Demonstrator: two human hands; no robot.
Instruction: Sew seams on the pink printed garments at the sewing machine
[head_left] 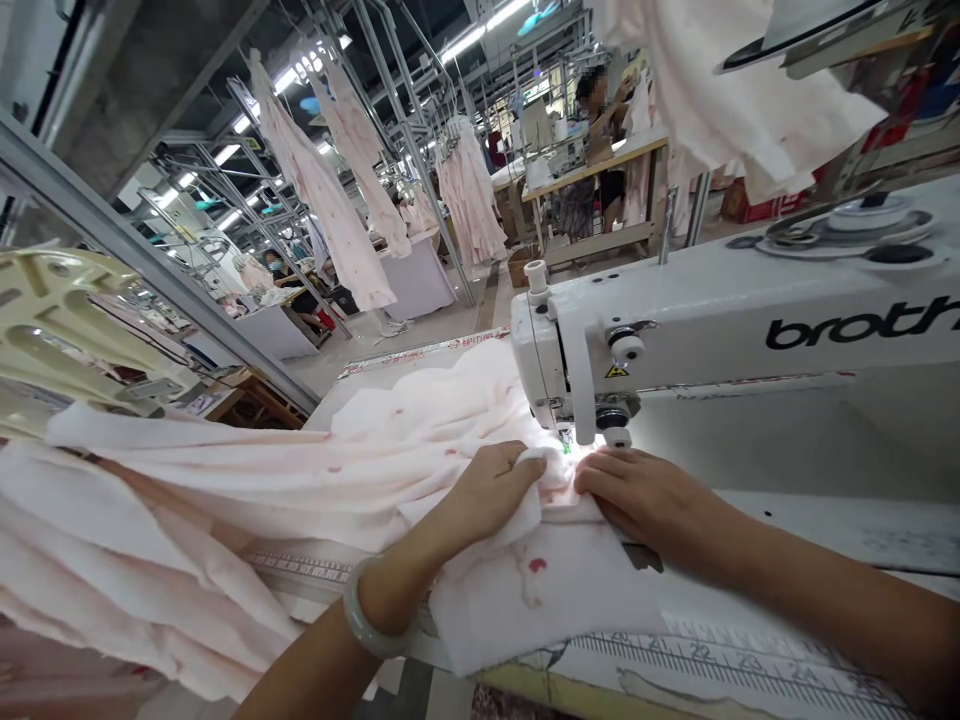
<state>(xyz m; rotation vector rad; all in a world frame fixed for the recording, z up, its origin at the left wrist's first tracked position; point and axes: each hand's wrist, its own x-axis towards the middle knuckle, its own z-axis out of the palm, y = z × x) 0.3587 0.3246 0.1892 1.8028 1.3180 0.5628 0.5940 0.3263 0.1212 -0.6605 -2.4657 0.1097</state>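
Note:
A pale pink fabric (315, 480) with small red prints lies spread over the sewing table and piles up at the left. My left hand (487, 490), with a light bangle on its wrist, presses flat on the fabric just left of the needle. My right hand (645, 500) lies flat on the fabric's right edge, fingertips close to the presser foot (568, 440). The white Brother sewing machine (735, 320) stands behind both hands, its head right above the fabric between them.
A ruler strip (720, 660) runs along the table's near edge. Pink garments (330, 200) hang from overhead rails at the back left. Another person (600, 140) works at a far table. A cream plastic frame (75, 330) sits at the left.

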